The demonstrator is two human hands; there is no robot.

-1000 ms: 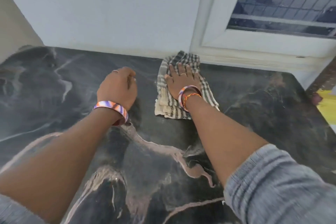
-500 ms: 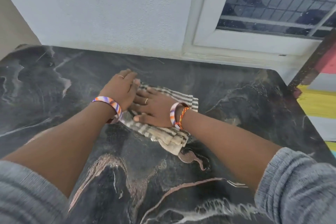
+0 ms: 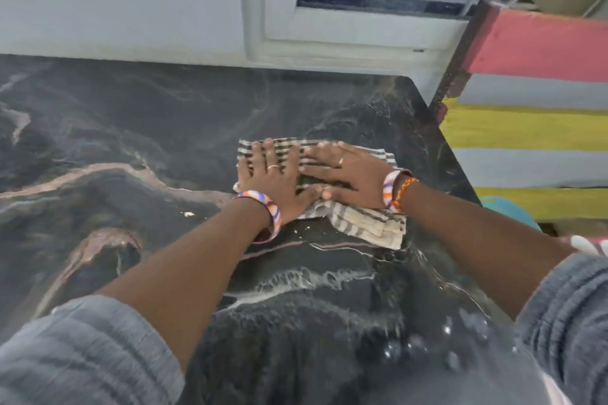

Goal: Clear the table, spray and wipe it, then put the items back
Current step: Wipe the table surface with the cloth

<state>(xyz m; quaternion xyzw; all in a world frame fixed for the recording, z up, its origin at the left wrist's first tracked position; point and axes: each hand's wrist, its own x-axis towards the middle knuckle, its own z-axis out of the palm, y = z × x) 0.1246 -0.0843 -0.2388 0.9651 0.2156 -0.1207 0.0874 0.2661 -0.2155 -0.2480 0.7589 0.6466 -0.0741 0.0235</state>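
Dark veined bench (image 3: 138, 128) lay wet with beaded spray, and both hands, left hand (image 3: 274, 179) and right hand (image 3: 350, 176), pressed flat with fingers spread, gripping nothing, on the striped cloth (image 3: 365, 223), whose loose corner behind the fingers could bunch and leave streaks.

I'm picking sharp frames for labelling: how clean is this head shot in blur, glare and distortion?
Head view: the sleeves at the bottom corners are smeared; the left hand, right hand and cloth are fairly sharp, fingertips slightly soft. Light is soft daylight with no hard shadows, and the dark table shows only pale wet sheen. Wide-angle bending tilts the window frame.
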